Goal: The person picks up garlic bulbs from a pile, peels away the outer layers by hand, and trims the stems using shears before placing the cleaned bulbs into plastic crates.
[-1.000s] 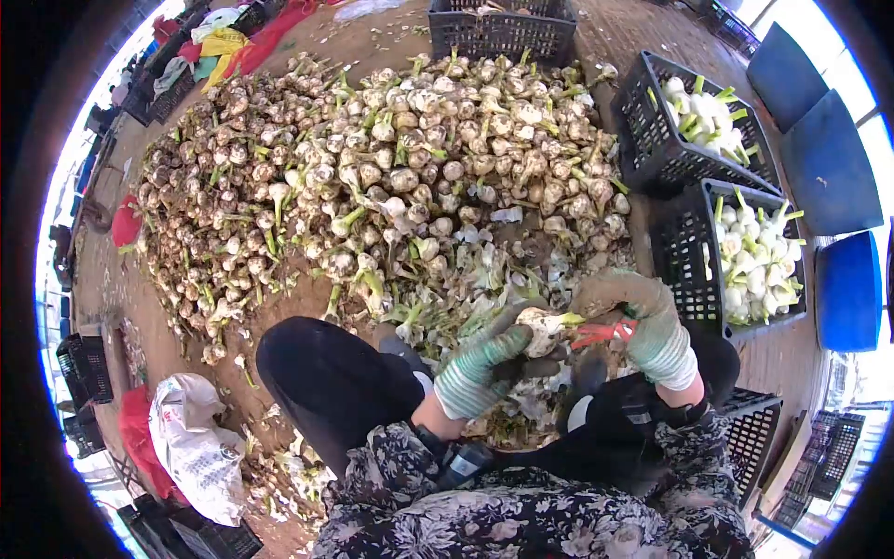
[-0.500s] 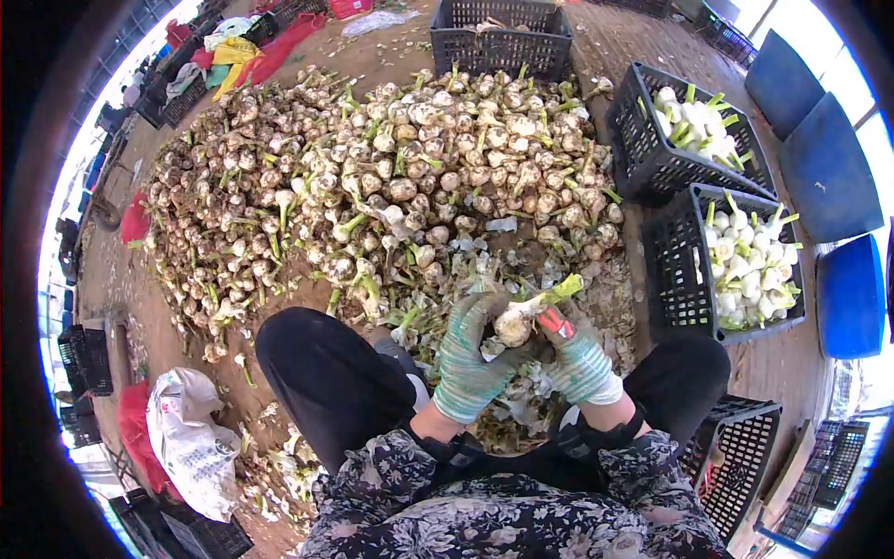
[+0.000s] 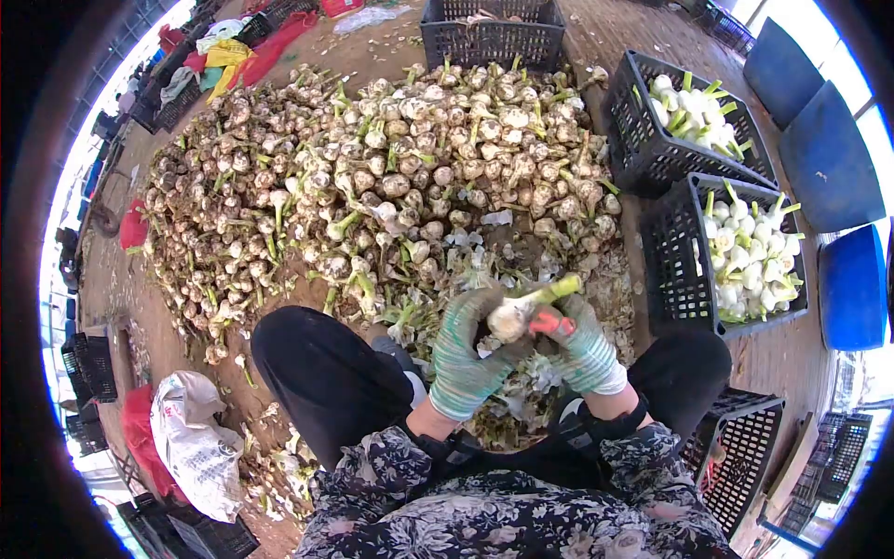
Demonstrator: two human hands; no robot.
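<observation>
My left hand, in a striped green and white work glove, is closed around a garlic bulb. The bulb's cut green stem points up and to the right. My right hand, gloved the same way, is closed on a small red tool right beside the bulb. Most of that tool is hidden in the glove, so I cannot tell its kind. Below both hands, peeled skins lie between my knees. A large heap of unpeeled, soil-marked garlic spreads over the ground in front of me.
Two black crates, one farther and one nearer, hold clean white garlic at the right. Another black crate stands behind the heap. A white sack lies at left. Blue panels and a blue container line the right side.
The garlic bulb has tilted slightly and moved a little left in my left hand. My right hand has turned, with the red tool shifting closer against the bulb.
</observation>
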